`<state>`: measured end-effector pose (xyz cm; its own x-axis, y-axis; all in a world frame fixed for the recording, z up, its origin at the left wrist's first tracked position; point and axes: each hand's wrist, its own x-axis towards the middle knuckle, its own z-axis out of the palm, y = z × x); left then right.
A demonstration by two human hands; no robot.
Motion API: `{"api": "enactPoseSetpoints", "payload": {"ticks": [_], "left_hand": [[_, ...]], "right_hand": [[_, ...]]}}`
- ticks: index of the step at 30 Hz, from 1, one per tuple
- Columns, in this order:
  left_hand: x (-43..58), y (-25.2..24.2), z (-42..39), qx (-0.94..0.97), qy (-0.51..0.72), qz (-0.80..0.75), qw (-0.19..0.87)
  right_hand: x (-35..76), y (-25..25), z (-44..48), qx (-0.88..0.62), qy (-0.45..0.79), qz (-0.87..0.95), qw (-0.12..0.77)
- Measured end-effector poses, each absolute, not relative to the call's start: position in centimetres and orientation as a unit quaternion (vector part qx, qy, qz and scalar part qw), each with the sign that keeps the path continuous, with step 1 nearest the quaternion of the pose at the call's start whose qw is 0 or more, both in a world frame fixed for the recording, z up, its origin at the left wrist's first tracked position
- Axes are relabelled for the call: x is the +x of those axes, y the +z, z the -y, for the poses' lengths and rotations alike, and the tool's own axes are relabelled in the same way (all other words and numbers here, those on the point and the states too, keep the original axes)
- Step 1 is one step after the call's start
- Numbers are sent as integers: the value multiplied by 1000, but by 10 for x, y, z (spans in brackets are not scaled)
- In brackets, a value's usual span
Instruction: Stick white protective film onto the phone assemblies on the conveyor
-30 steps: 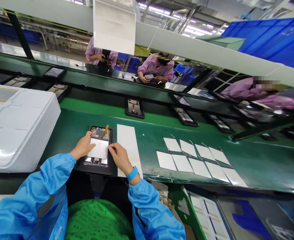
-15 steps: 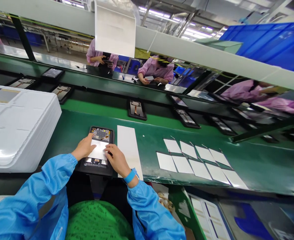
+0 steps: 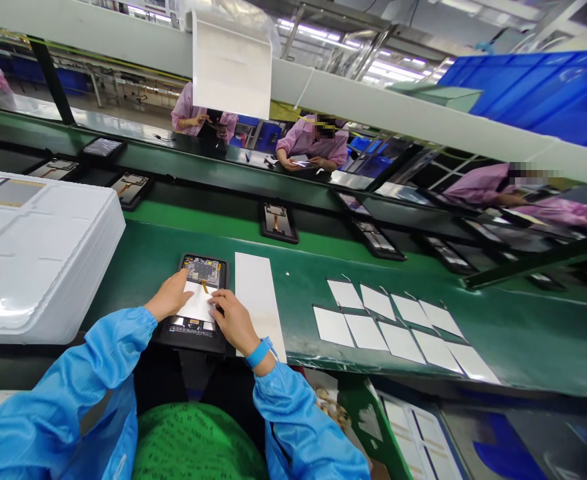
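Note:
An opened tablet (image 3: 200,293) lies in a black tray at the near edge of the green bench (image 3: 373,280). A white sheet (image 3: 196,305) rests on its middle, with a small orange flex strip at its top edge. My left hand (image 3: 170,297) lies with its fingers pressed flat on the sheet's left side. My right hand (image 3: 232,321) presses its fingertips on the sheet's right edge. Both arms wear blue sleeves, and a blue band circles the right wrist.
A long white strip (image 3: 258,300) lies right of the tablet. Several white sheets (image 3: 403,327) sit in two rows further right. A stack of white foam trays (image 3: 38,253) stands at left. More tablets (image 3: 278,222) ride the belt beyond; people in pink sit across.
The orange flex strip that stood up over the tablet now lies down at the sheet's top edge. My right hand moved in from the sheet's right corner onto it. The belt's tablets shifted right.

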<state>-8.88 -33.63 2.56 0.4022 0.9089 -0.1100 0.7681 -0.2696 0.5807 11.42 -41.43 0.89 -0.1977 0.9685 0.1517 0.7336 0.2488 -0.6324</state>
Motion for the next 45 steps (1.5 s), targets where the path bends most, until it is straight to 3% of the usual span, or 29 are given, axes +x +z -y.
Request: {"api": "enactPoseSetpoints", "payload": {"ticks": [19, 25, 32, 38, 40, 45], "left_hand": [[-86, 44, 328, 802, -15, -573, 170], [-101, 14, 334, 768, 54, -631, 98], [-98, -27, 353, 699, 234, -644, 205], [-85, -9, 329, 575, 391, -540, 474], [-71, 5, 294, 557, 389, -552, 483], [-2, 35, 170, 585, 384, -604, 381]], "right_hand": [[105, 8, 417, -594, 141, 764, 206], [107, 6, 421, -634, 109, 720, 260], [109, -10, 425, -649, 161, 670, 324], [140, -6, 424, -625, 235, 598, 443], [161, -5, 422, -631, 210, 569, 484], [206, -24, 420, -644, 108, 563, 507]]}}
